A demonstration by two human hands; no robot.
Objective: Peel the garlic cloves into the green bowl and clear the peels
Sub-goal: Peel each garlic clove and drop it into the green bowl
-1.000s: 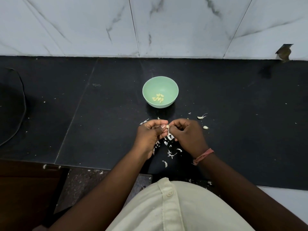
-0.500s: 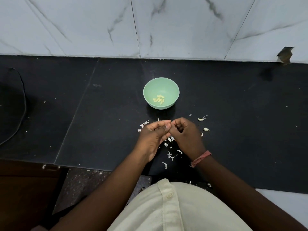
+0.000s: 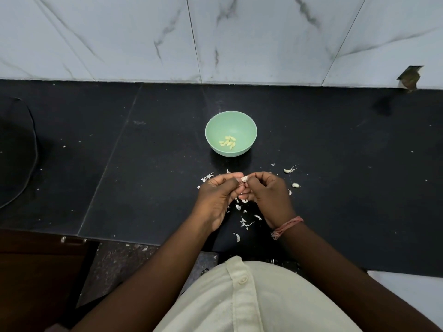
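Fingers of left hand (image 3: pixel 219 195) and right hand (image 3: pixel 268 195) pinch one garlic clove (image 3: pixel 244 179) near green bowl (image 3: pixel 215 127).

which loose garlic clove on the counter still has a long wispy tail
The far clove, right of the green bowl. The nearer clove is a plain stub.

No text, label, brand, number or sign can be read anywhere in this view.
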